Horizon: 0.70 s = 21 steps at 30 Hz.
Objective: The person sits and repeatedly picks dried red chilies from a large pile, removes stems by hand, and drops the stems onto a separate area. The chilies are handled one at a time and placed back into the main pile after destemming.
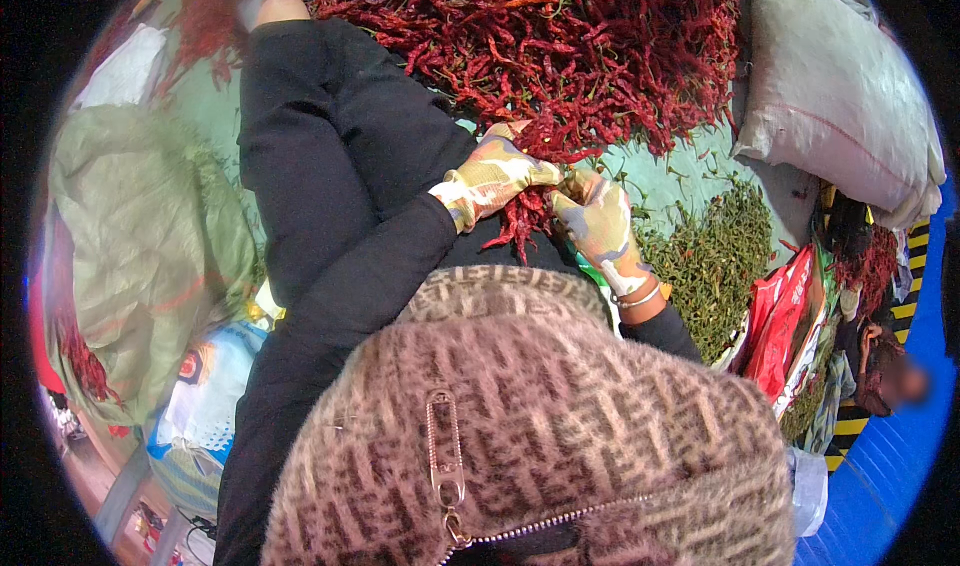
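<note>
My left hand (499,172), in a patterned knit glove, is closed around a bunch of dried red chili peppers (525,221) that hangs over my lap. Close beside it, my right hand (600,221), gloved the same way, has its thumb and fingers pinched together at the bunch's right side; a green stem shows by the fingertips, but whether they grip it is hidden. Beyond both hands spreads a large pile of dried red chilies (547,55). A heap of green chili stems (709,266) lies right of my right hand, with loose stems scattered on the pale green sheet (675,168).
A full white woven sack (832,93) lies at upper right. Red plastic packaging (780,318) stands right of the stems. At left are a greenish woven sack (150,251) and a blue-white bag (210,393). Another person (877,371) is at far right, near yellow-black striped edging (851,423).
</note>
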Tool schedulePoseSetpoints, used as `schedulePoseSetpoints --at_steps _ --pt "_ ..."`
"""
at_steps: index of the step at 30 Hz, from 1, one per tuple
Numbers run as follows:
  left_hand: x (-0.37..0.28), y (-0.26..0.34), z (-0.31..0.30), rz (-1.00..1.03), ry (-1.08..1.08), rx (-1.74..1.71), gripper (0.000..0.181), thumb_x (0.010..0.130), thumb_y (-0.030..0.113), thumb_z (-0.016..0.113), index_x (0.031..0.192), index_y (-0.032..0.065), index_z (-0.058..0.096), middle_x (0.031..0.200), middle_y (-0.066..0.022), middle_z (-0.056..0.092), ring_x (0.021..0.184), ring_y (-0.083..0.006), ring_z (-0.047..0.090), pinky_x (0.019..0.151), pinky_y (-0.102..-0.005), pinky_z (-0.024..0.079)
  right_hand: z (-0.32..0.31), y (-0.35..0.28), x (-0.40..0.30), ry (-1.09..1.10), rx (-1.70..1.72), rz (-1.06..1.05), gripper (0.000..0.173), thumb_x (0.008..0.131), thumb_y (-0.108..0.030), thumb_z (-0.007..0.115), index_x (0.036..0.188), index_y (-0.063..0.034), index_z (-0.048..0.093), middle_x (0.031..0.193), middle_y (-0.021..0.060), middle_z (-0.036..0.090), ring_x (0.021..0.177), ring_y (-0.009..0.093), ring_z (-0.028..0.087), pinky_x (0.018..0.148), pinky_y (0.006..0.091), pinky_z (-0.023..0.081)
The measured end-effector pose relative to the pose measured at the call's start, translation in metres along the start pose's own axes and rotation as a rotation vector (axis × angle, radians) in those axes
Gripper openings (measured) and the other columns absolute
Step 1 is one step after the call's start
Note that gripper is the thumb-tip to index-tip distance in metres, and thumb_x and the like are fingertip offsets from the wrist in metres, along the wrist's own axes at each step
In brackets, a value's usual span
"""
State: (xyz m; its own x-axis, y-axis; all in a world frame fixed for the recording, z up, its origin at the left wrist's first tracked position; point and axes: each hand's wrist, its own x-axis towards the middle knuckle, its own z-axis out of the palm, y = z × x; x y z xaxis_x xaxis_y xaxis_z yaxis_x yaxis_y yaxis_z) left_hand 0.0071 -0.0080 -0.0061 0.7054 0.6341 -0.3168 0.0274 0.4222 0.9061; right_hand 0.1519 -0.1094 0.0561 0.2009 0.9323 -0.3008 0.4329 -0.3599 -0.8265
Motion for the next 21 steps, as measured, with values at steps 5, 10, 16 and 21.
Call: schedulePoseSetpoints --at_steps 5,10,16,21 --pt "0.014 -0.044 -0.013 0.221 0.002 0.382 0.052 0.075 0.017 0.079 0.118 -0.0048 0.057 0.108 -0.0164 0.066 0.109 -0.02 0.056 0.094 -0.0313 0.044 0.006 0.013 0.002 0.006 -0.177 -0.155 0.022 0.076 -0.015 0.066 0.092 -0.0002 0.068 0.085 0.0217 0.066 0.08 0.038 0.064 0.07 0.0411 0.049" --pt "0.01 -0.015 0.001 0.105 0.035 0.136 0.033 0.079 0.0 0.072 0.111 -0.0005 0.062 0.103 -0.0046 0.069 0.09 -0.0105 0.061 0.084 -0.0276 0.049 0.014 0.023 0.01 0.147 -0.25 -0.029 0.02 0.074 -0.017 0.069 0.079 0.0012 0.065 0.074 0.0224 0.063 0.07 0.04 0.061 0.064 0.0439 0.047" --pt "0.001 0.009 -0.001 -0.036 0.054 -0.243 0.031 0.081 0.001 0.071 0.111 -0.0024 0.063 0.108 -0.0075 0.069 0.094 -0.017 0.066 0.088 -0.0296 0.051 0.007 0.023 0.022 -0.08 0.256 0.09 0.018 0.086 -0.014 0.067 0.075 -0.0027 0.058 0.061 -0.0003 0.051 0.049 0.007 0.05 0.044 0.0258 0.037" --pt "-0.003 0.0 -0.012 -0.208 0.011 -0.545 0.017 0.079 0.005 0.075 0.093 -0.0037 0.071 0.094 -0.0099 0.072 0.084 -0.0158 0.069 0.083 -0.0291 0.052 -0.005 -0.003 0.015 -0.13 0.639 0.179 0.016 0.084 -0.013 0.068 0.078 -0.0002 0.061 0.062 -0.0002 0.056 0.055 0.007 0.053 0.049 0.0231 0.042"
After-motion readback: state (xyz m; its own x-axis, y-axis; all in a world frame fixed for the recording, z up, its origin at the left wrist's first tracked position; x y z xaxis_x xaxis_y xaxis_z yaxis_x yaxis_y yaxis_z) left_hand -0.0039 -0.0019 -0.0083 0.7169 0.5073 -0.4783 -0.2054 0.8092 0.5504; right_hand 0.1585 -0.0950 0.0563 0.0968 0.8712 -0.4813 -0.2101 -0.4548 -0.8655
